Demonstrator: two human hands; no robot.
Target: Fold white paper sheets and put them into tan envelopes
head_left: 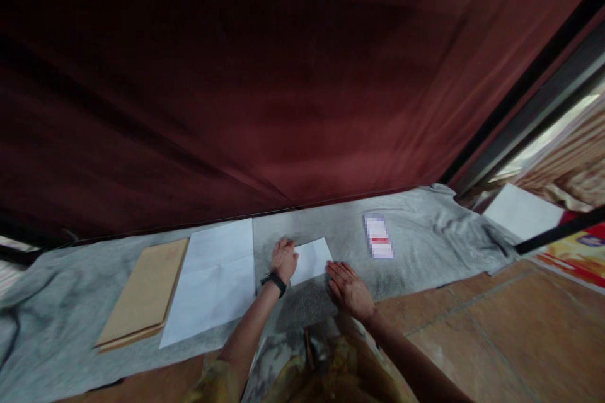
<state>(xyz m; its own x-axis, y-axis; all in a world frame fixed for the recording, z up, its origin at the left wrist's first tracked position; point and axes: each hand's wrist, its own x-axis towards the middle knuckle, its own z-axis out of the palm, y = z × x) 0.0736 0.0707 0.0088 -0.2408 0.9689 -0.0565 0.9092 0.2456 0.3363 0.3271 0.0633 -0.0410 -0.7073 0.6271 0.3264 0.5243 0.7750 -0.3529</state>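
Note:
A small white sheet of paper (pixel 312 261), possibly folded, lies on a grey cloth (pixel 326 220) in front of me. My left hand (pixel 284 259), with a dark band at the wrist, rests on the paper's left edge, its fingers slightly bent and apart. At the lower right corner, my right hand (pixel 350 289) lies flat with fingers stretched out, touching the sheet's edge. Neither hand is gripping anything. Left of my left hand is a larger white sheet (pixel 215 277) with faint creases. Beside that lies a stack of brown envelopes or folders (pixel 144 293).
A pale blurred-out rectangular item with a red band (pixel 379 238) lies on the cloth to the right. A dark red fabric panel (pixel 302 107) rises behind the cloth. Brown floor tiles (pixel 520 315) and a dark metal frame post (pixel 529 91) are at the right.

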